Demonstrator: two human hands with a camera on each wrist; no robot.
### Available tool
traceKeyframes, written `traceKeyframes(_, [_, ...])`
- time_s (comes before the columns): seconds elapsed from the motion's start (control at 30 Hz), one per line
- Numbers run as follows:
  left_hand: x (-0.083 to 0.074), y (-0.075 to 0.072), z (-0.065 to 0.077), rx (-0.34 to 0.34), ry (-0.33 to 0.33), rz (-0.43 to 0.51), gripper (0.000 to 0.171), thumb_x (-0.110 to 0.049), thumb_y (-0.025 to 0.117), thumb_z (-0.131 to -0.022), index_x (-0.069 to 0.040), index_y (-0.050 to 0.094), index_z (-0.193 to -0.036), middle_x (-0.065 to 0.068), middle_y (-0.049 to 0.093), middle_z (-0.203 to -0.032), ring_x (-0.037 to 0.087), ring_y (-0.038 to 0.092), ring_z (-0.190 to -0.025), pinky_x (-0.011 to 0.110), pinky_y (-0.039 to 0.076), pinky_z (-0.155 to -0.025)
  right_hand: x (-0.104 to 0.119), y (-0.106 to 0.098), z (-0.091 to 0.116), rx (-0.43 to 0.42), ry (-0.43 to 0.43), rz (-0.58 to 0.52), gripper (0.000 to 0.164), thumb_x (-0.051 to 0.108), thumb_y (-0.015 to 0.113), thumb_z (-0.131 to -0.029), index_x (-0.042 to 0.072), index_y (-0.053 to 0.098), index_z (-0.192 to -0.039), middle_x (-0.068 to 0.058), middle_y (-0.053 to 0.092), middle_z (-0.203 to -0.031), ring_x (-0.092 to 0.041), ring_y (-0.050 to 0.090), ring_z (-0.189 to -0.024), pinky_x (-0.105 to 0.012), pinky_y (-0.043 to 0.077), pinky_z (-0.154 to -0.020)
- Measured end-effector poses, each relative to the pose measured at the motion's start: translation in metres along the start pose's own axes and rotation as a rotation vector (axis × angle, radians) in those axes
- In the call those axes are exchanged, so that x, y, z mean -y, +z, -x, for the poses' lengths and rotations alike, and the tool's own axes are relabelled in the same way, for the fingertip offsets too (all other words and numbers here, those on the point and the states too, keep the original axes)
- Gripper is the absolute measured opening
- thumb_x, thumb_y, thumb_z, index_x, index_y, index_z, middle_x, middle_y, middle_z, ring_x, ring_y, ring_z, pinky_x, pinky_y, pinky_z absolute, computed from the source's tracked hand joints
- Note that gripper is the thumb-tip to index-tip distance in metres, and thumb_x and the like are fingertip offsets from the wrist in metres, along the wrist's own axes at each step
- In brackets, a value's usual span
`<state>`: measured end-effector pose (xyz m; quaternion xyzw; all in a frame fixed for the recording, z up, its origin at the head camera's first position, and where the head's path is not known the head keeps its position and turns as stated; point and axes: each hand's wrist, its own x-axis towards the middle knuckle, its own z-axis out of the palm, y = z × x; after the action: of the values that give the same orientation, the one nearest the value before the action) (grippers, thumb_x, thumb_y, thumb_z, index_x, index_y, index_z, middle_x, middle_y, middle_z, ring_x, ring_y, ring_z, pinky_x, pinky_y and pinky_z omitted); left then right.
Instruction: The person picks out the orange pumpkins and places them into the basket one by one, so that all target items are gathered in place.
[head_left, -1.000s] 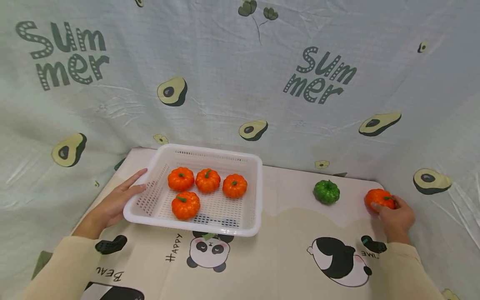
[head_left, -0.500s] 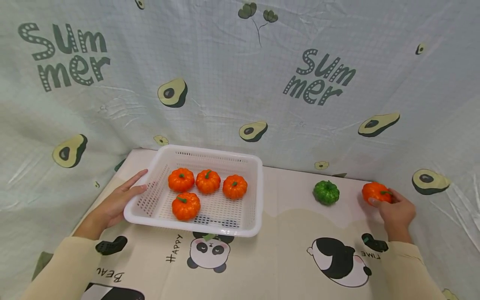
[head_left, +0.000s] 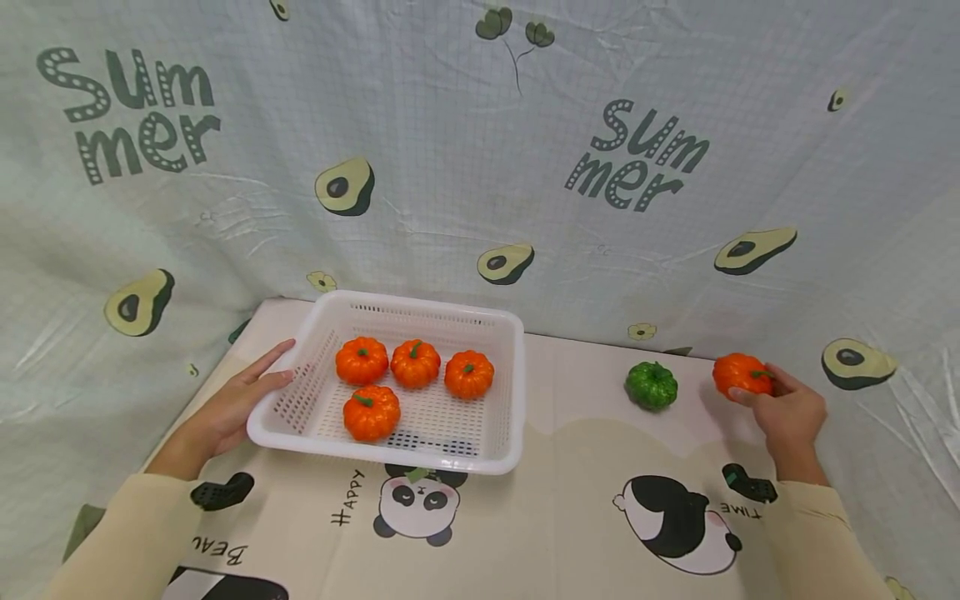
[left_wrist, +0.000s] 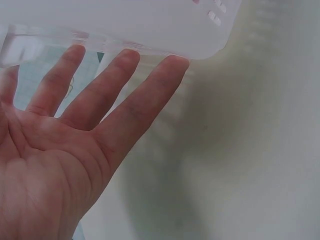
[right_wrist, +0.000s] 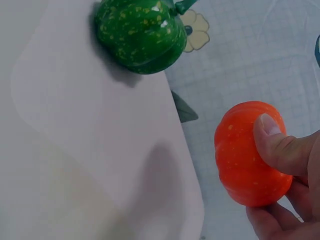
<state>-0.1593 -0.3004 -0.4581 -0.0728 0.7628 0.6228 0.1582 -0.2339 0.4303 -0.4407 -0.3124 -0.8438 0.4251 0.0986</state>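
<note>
At the right end of the table, my right hand grips an orange pumpkin between thumb and fingers, lifted off the surface with its shadow below. A green pumpkin sits on the table just left of it, and also shows at the top of the right wrist view. On the left, my left hand touches the left side of a white plastic basket; in the left wrist view its straight fingertips meet the basket's underside edge. Inside the basket lie several orange pumpkins.
A light tablecloth with panda prints covers the table. Behind and at both sides hangs a curtain with avocado prints, close to the table's back edge. Black straps sit at both wrists.
My right hand has raised the orange pumpkin from the table's right edge and carried it a little leftward and back. The left hand, basket and green pumpkin stay in place.
</note>
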Motion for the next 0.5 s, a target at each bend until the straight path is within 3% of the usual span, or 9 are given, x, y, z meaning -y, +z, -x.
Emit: traceKeyframes(0.5, [0.001,-0.001,0.0,0.004,0.004,-0.006,0.075,-0.046,0.052,-0.108,-0.049,0.004,-0.165,0.021,0.007,-0.176,0.054,0.04,-0.141,0.058,0.061,-0.093,0.017,-0.001,0.006,0.077,-0.057,0.015,0.073,0.016,0.075,-0.096,0.018,0.039,-0.16,-0.012,0.039,-0.166,-0.037,0.04,-0.153,-0.049,0.035,-0.125])
